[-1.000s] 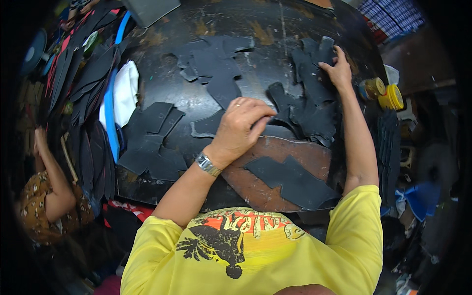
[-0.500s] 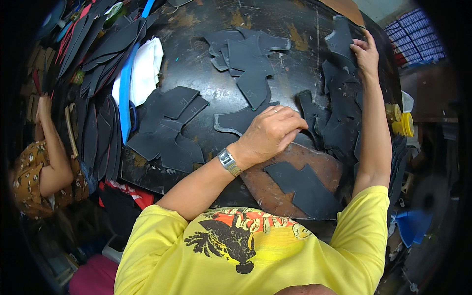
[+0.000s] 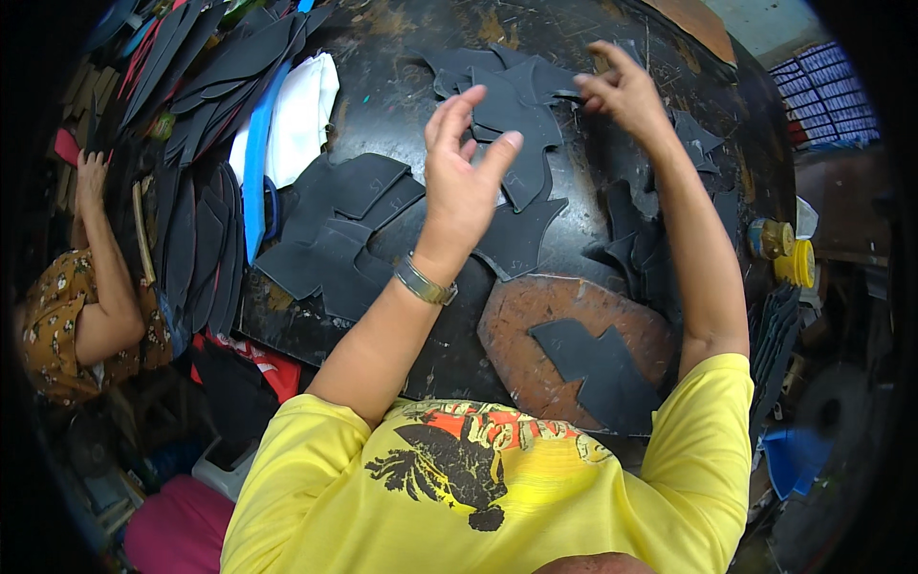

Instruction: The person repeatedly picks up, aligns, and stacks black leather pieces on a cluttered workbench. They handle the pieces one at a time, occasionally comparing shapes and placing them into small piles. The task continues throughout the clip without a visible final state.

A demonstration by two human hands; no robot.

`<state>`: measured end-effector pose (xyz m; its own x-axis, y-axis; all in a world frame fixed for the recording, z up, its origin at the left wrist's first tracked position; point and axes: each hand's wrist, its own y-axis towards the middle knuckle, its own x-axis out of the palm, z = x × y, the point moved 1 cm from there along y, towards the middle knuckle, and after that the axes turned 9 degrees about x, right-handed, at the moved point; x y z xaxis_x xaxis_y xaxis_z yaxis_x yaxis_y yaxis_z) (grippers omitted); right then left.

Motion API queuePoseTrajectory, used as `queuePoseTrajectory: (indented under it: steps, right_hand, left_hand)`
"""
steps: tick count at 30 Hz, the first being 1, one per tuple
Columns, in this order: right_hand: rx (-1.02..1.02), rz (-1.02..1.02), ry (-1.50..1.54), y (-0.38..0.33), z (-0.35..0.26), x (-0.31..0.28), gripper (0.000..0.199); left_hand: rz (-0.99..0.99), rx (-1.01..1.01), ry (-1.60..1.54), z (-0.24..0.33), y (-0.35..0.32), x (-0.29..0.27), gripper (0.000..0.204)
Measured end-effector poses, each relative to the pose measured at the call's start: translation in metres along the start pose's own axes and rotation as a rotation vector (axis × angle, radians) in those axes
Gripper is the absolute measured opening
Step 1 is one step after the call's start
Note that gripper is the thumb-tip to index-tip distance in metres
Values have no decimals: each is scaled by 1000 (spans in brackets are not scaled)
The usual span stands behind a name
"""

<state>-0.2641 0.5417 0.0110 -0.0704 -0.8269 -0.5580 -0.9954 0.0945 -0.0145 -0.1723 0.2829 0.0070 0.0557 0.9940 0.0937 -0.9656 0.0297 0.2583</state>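
Note:
My left hand [image 3: 464, 167] is raised over the middle pile of black cut sheet pieces [image 3: 521, 110], fingers and thumb spread, holding nothing. At the far end of that pile is my right hand [image 3: 626, 96], its fingers apart and the lower fingertips close to a piece's right edge. Whether they touch it I cannot tell. Just below my left hand lies a black piece with a curved edge [image 3: 526, 234]. Another black piece [image 3: 598, 368] rests on a worn brown board [image 3: 507, 330] close to my body.
More black pieces form a pile [image 3: 335, 230] at the left and another [image 3: 636, 239] under my right forearm. A blue strip [image 3: 255, 182] and white cloth [image 3: 301, 120] lie left, near stacked black pieces [image 3: 206, 239]. Yellow tubs [image 3: 796, 263] stand right. A co-worker's arm [image 3: 105, 258] is far left.
My left hand has lifted, turned upward and opened above the middle pile. My right hand has moved left from the far right pieces to that pile. The curved-edged piece now lies further right, differently turned.

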Motion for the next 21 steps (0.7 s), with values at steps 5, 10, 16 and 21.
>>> queuePoseTrajectory:
  steps: [5, 10, 16, 21]
  right_hand:
    - [52, -82, -223, -36, -36, 42, 85]
    - [23, -63, -127, -51, -39, 52, 86]
    - [-142, 61, -155, -33, -9, -7, 66]
    - [210, 340, -563, -1, 39, -83, 79]
  left_hand:
    - [149, -264, -418, -8, 1, 1, 81]
    - [111, -266, -386, -9, -1, 3, 77]
    - [111, -259, -310, -9, -3, 2, 70]
    - [92, -231, -299, -9, -5, 4, 59]
